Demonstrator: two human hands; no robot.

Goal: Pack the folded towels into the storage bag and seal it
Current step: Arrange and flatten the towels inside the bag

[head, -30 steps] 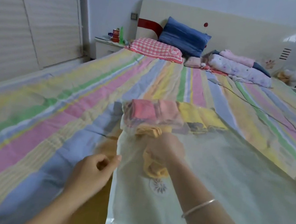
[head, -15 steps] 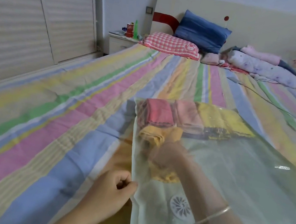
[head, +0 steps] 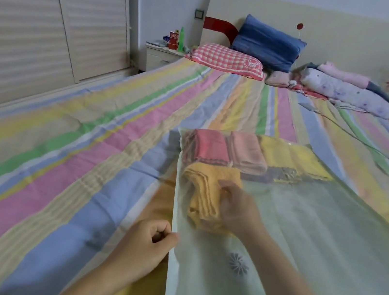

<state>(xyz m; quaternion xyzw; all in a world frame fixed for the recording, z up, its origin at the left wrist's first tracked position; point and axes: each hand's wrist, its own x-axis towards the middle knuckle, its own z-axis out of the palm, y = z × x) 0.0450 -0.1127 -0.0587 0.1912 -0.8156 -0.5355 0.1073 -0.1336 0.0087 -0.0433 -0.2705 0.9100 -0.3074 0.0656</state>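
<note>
The left hand (head: 147,244) pinches the left edge of the clear storage bag (head: 325,244). The right hand (head: 239,210), inside the bag, curls round a folded orange towel (head: 206,192) just nearer than the row of towels (head: 247,153) at its far end. The bag lies flat on a striped bedsheet (head: 60,151), with pillows (head: 268,41), a nightstand (head: 159,55) and slatted doors (head: 42,21) beyond.

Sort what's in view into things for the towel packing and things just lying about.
For the job: storage bag, orange towel in the right hand, red towel, pink towel, yellow towels, left hand pinching the bag's edge.
Lying about: blue pillow, checked pillow, red can, green bottle, rolled bedding.
</note>
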